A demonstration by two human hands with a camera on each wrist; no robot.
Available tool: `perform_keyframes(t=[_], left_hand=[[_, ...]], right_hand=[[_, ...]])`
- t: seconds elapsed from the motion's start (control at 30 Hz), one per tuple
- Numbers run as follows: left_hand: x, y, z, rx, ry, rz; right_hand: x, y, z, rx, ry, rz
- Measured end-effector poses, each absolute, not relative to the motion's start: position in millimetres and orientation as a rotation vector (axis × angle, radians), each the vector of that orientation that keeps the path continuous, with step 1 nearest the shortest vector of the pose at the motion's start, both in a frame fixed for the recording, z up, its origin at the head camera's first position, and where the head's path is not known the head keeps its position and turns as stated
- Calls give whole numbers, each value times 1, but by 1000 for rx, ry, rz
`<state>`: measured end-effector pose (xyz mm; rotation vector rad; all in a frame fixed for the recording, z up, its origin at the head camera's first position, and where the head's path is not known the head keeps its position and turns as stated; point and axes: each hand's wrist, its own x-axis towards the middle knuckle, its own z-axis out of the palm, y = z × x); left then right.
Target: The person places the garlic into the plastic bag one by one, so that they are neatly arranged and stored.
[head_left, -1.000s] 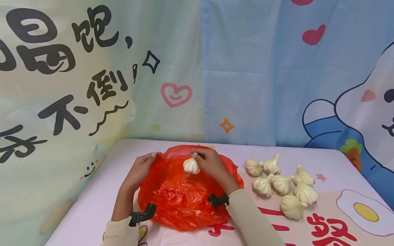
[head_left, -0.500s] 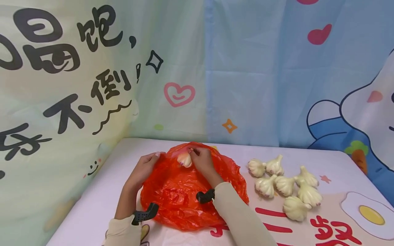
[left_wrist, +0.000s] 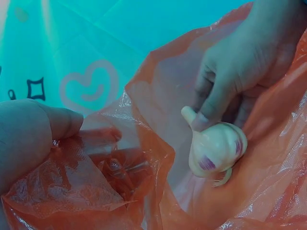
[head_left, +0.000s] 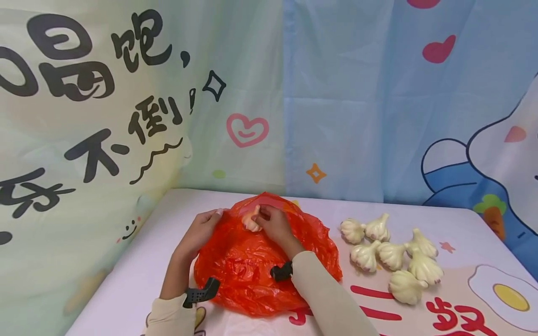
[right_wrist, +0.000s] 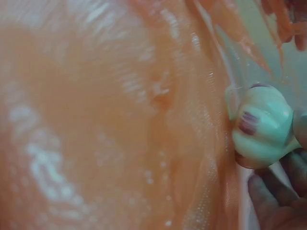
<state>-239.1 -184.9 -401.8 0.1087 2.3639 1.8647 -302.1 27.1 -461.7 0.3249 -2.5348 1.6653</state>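
A red plastic bag (head_left: 252, 280) lies spread on the table, its mouth held up at the back. My left hand (head_left: 201, 233) pinches the bag's left edge; in the left wrist view its fingers show through the thin plastic, with the thumb (left_wrist: 64, 122) on the near side. My right hand (head_left: 275, 226) holds a garlic bulb (head_left: 251, 221) by its neck, inside the bag's mouth. The left wrist view shows that bulb (left_wrist: 218, 148) with its stem up and its roots down. Close to the plastic, the same bulb (right_wrist: 264, 127) appears beside the right fingers (right_wrist: 271, 196).
Several garlic bulbs (head_left: 392, 255) lie in a loose group on the table, right of the bag. The table (head_left: 138, 280) has a printed cover with a fried egg (head_left: 510, 296). Behind it hangs a printed curtain (head_left: 336, 116).
My right hand has carried the garlic bulb leftward, deeper into the bag's mouth. My left hand keeps its hold on the edge. The head view has shifted slightly.
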Motion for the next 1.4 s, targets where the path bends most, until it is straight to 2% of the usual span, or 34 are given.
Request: perform_keyframes(t=[0.37, 0.6, 0.8, 1.4], left_hand=[[-239, -184, -400, 96, 2370, 1856], [-238, -184, -401, 83, 2366, 1856], [-240, -184, -402, 128, 2381, 1846], [-240, -185, -401, 122, 2411, 1840]], right_hand=[[-302, 19, -463, 246, -2559, 1695], [-298, 20, -462, 400, -2647, 1723], [-296, 22, -463, 366, -2694, 1752], [-271, 31, -440, 310, -2778, 1364]])
